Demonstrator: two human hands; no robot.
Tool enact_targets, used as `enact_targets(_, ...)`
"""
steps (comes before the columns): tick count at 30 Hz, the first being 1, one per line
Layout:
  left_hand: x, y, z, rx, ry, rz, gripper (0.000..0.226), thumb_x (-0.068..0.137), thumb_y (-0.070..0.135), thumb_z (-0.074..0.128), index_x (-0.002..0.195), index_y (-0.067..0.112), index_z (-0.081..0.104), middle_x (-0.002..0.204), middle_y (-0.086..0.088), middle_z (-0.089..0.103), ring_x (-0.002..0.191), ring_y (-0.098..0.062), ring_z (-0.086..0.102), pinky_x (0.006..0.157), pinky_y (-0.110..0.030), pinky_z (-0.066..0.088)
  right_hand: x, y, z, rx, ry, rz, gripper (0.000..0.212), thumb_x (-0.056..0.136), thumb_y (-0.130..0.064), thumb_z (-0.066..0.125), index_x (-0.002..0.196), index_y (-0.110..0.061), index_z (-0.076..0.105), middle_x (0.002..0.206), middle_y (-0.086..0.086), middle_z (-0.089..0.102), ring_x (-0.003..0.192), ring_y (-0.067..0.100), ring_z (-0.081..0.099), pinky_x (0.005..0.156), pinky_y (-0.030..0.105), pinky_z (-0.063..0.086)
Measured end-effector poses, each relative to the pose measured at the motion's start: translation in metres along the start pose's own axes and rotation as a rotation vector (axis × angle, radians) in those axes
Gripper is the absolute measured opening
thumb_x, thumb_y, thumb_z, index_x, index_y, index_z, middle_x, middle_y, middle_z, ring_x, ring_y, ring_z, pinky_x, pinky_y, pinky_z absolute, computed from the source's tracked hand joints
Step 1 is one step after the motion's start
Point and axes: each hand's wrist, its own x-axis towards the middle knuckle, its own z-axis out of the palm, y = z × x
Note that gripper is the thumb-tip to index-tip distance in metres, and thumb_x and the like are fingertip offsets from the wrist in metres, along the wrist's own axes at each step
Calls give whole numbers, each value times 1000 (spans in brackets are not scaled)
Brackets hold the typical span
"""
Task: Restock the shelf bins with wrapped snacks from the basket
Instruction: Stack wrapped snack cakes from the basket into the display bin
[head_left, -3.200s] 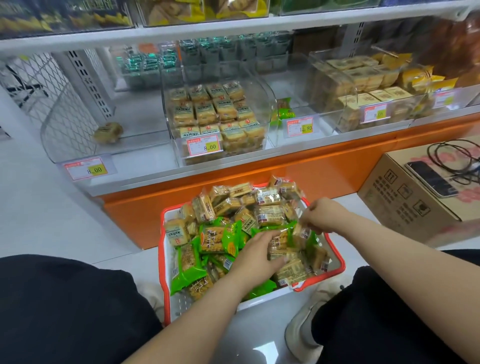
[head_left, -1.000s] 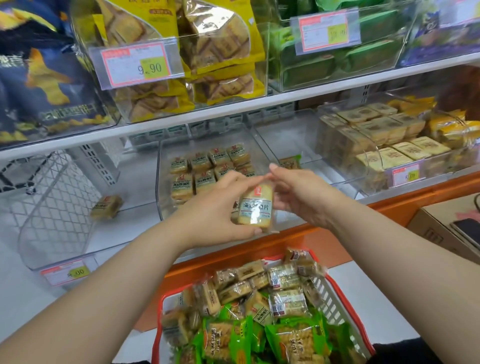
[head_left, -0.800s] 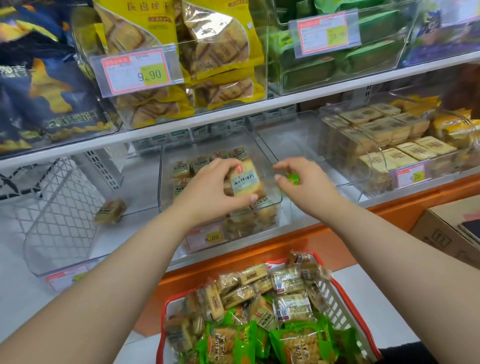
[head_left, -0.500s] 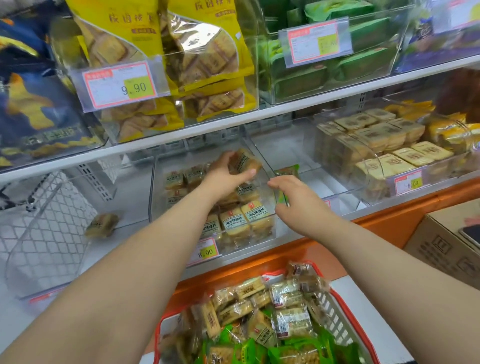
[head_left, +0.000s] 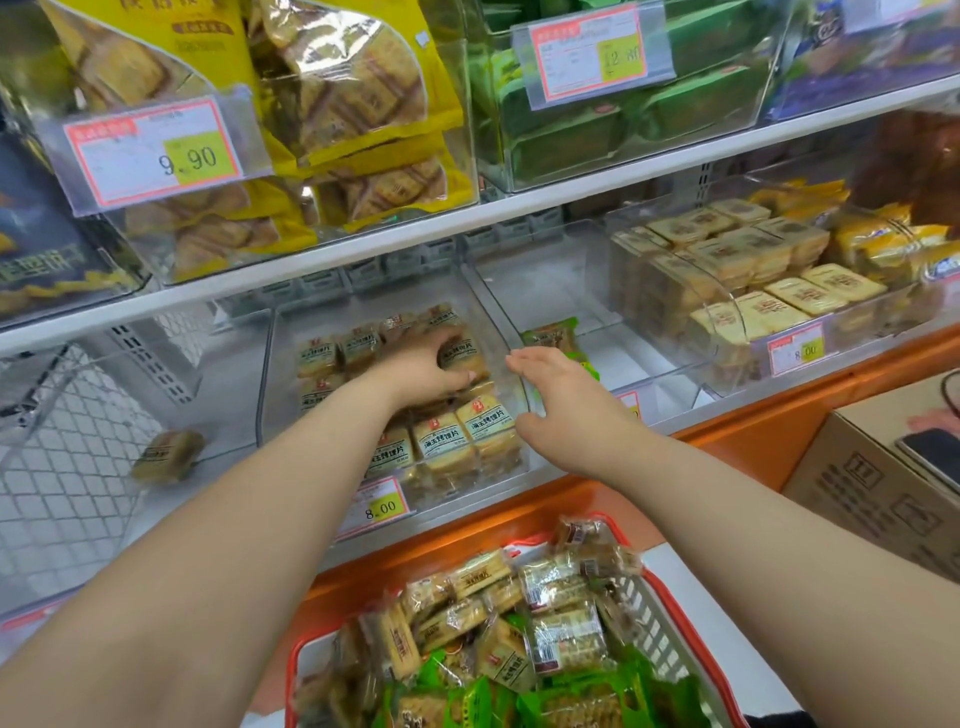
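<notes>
Restock in progress: middle bin part-filled, basket still well stocked.
Left hand (head_left: 431, 366) inside the clear middle bin (head_left: 511, 410), closed on a tan wrapped snack (head_left: 462, 356) atop the rows; right hand (head_left: 558, 387) open, empty, at the bin's wall; red basket (head_left: 691, 639) below holds many tan and green packets; neighbouring bin (head_left: 670, 384) holds one green packet (head_left: 553, 338).

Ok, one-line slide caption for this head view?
Left hand sets a wrapped snack into the middle bin; right hand open beside it, above the basket.
</notes>
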Motion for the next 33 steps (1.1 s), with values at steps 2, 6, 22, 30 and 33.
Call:
enact_targets(2, 2, 5, -2, 127, -7, -1, 74, 81, 61, 59, 146, 42, 30, 158, -3, 27, 142, -32, 27, 113, -51, 30, -1, 0, -1, -11, -13, 0, 66, 89, -13, 56, 151, -18, 31, 157, -7, 24, 143, 12, 22, 115, 24, 18)
enact_targets(6, 1, 16, -1, 248, -68, -38, 71, 87, 60, 49, 150, 46, 19, 164, -2, 8, 149, -36, 2, 117, -58, 15, -3, -1, -3, -34, -49, -13, 69, 90, -15, 55, 153, -18, 26, 158, -7, 20, 144, 13, 20, 116, 26, 19)
enact_targets(22, -179, 48, 26, -123, 505, 57, 13, 94, 29, 53, 102, 24, 62, 120, 8, 53, 117, -15, 40, 98, -33, 34, -62, -11, -20, -78, -225, 44, 52, 95, -24, 56, 145, -19, 43, 145, 0, 48, 127, 16, 49, 101, 27, 37)
enact_targets(30, -283, 61, 132, -158, 46, 17, 18, 99, 30, 44, 109, 22, 57, 112, 5, 51, 114, -21, 43, 94, -36, 39, -148, 1, 39, -237, -519, 115, 44, 91, -30, 62, 133, -18, 53, 116, 3, 64, 93, 16, 57, 80, 26, 42)
enact_targets(33, -308, 54, 165, -184, -172, -8, 15, 99, 31, 46, 108, 25, 57, 126, 2, 54, 121, -23, 45, 98, -39, 42, -182, 16, 68, -382, -601, 180, 37, 91, -32, 60, 125, -17, 56, 119, 5, 63, 107, 22, 59, 83, 28, 43)
